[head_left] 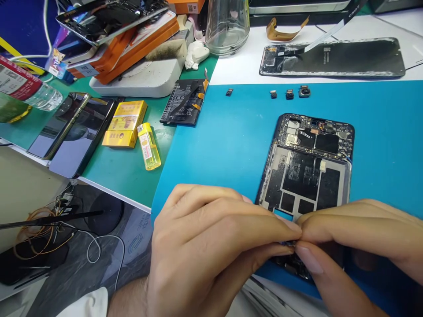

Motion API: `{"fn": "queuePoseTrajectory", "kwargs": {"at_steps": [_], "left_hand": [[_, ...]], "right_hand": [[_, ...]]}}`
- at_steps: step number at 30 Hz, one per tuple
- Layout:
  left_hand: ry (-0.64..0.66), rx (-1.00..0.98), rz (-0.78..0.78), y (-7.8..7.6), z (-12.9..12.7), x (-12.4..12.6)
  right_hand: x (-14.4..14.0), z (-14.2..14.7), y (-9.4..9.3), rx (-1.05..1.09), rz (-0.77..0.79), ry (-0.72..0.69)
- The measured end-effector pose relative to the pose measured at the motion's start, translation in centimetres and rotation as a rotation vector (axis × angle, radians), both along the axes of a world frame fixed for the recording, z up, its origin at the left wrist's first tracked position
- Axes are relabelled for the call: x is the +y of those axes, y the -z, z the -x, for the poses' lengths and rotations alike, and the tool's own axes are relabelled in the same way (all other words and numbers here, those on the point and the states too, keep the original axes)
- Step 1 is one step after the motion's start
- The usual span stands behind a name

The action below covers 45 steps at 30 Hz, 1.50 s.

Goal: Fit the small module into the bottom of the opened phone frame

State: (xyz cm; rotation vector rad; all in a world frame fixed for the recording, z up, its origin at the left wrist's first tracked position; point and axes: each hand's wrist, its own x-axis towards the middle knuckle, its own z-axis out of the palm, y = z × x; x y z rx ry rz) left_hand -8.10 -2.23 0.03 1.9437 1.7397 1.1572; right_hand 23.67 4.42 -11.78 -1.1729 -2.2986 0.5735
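Note:
An opened phone body (302, 176) lies on the blue mat with its circuit board exposed at the far end. Over its near end, my left hand (211, 237) pinches a tiny dark part (291, 243) between thumb and forefinger. From the other side my right hand (357, 237) closes thumb and forefinger at the same spot, fingertips meeting the left ones. Most of the small part is hidden by the fingers, so its kind cannot be made out. Both hands cover much of the phone's lower part.
Several small camera modules, one a larger module (304, 91), sit along the mat's far edge. A removed battery (185, 102) lies left, near a yellow lighter (148, 146) and yellow box (124, 123). Behind are a detached phone panel (357, 57), glass jar (227, 26) and stacked orange boxes (124, 48).

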Motion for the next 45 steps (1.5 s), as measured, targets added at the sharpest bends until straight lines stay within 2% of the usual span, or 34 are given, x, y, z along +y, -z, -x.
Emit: {"fn": "queuePoseTrajectory", "kwargs": {"at_steps": [7,14,30,45], "left_hand": [[-0.162,-0.060,-0.010,1.1,-0.3,-2.4],[-0.100,-0.034,0.001,1.2,0.1,-2.2],[-0.094,-0.051,-0.004,1.1,0.0,-2.2],[-0.141,-0.051,0.011,0.8,-0.3,-2.3]], "right_hand": [[0.2,0.3,-0.3,0.003,0.004,-0.001],[0.3,0.6,-0.9,0.009,0.003,-0.002],[0.5,1.1,-2.2,0.015,-0.001,-0.010],[1.1,1.7,-3.6,0.038,-0.022,-0.009]]}}
